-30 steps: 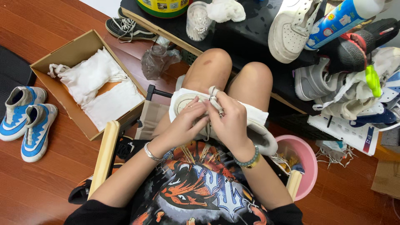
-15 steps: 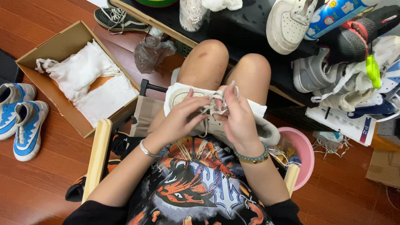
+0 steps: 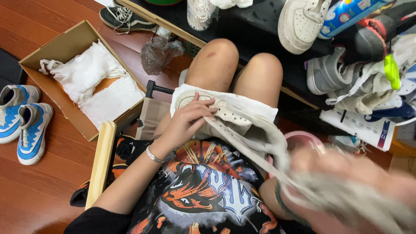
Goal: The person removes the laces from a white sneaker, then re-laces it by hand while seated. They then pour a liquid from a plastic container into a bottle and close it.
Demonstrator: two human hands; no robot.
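Note:
A cream sneaker (image 3: 225, 113) lies on a white cloth (image 3: 260, 108) across my lap. My left hand (image 3: 184, 123) rests on the sneaker and holds it down near its toe. My right hand (image 3: 342, 173) is blurred at the lower right, close to the camera, shut on a pale shoelace (image 3: 251, 151) that stretches from the sneaker up to it.
An open cardboard box (image 3: 56, 47) with white wrapping paper sits at the left, blue and white shoes (image 3: 26, 125) beside it. Several sneakers (image 3: 346, 73) pile up at the right. A pink basin (image 3: 299, 141) is by my right thigh, a black shoe (image 3: 125, 17) beyond.
My right hand has pulled away from the sneaker toward the lower right, drawing the lace out long. My left hand stays on the sneaker.

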